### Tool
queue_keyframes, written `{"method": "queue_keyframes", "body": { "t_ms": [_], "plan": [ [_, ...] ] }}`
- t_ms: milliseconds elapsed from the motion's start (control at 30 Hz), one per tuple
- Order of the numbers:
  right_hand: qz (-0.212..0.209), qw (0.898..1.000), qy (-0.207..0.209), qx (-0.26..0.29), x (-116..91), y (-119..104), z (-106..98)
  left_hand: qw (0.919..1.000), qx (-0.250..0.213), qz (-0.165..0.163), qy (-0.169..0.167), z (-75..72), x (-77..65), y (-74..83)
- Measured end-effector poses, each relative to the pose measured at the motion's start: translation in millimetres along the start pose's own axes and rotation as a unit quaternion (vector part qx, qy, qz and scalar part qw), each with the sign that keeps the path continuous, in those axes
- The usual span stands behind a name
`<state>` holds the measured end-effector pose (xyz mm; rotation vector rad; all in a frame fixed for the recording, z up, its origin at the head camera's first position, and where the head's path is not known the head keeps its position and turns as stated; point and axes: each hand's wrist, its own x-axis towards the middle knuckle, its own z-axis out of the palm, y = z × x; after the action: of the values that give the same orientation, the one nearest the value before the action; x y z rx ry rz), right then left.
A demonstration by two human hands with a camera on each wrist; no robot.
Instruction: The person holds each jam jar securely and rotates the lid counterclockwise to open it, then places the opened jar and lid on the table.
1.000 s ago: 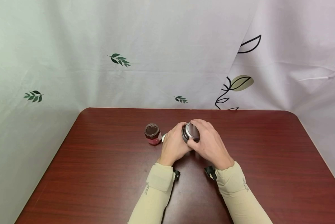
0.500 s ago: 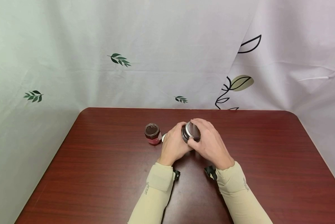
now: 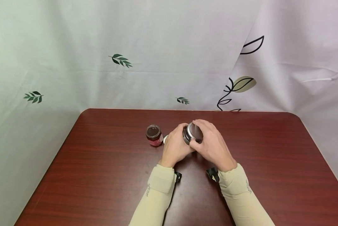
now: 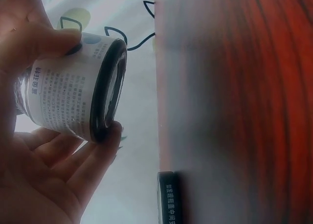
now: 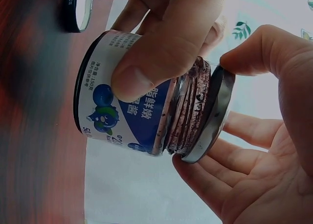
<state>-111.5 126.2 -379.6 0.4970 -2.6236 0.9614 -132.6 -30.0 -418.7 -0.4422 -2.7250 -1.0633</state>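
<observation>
My left hand (image 3: 176,143) grips a glass jam jar (image 5: 122,106) whose white and blue label shows blueberries, with the thumb pressed on the label. Raised above the table, the jar shows its dark-rimmed base (image 4: 111,89) in the left wrist view. Thumb and fingertips of my right hand (image 3: 213,142) hold a silver metal lid (image 5: 211,119) by its edge. The lid sits tilted at the jar's mouth, and the dark-smeared threads (image 5: 190,111) are bared beside it. In the head view, both hands hide most of the jar's body.
A second jar (image 3: 154,135), without a lid and with dark contents and a reddish label, stands on the table (image 3: 106,175) left of my hands. Beside it lies a loose lid (image 5: 80,9) with a dark rim and white inside. A leaf-patterned cloth (image 3: 157,62) hangs behind the table.
My right hand and the metal lid have shifted very slightly to the right. The left hand and the second jar stay in place.
</observation>
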Motion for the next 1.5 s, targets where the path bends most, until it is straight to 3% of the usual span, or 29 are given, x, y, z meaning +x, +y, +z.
{"method": "queue_keyframes", "body": {
  "t_ms": [267,733,1500],
  "plan": [
    [0.004,1.0,0.003,0.004,0.2,-0.6,-1.0,0.9997,-0.025,-0.002,-0.003,-0.5,-0.5,0.8],
    [0.003,1.0,0.011,0.011,-0.2,0.5,-1.5,0.999,-0.038,0.024,0.006,0.9,-0.8,-2.3],
    [0.007,0.999,0.028,0.037,-1.3,1.9,-1.7,0.9993,-0.036,0.009,-0.01,1.7,-0.8,-1.7]
  ]
}}
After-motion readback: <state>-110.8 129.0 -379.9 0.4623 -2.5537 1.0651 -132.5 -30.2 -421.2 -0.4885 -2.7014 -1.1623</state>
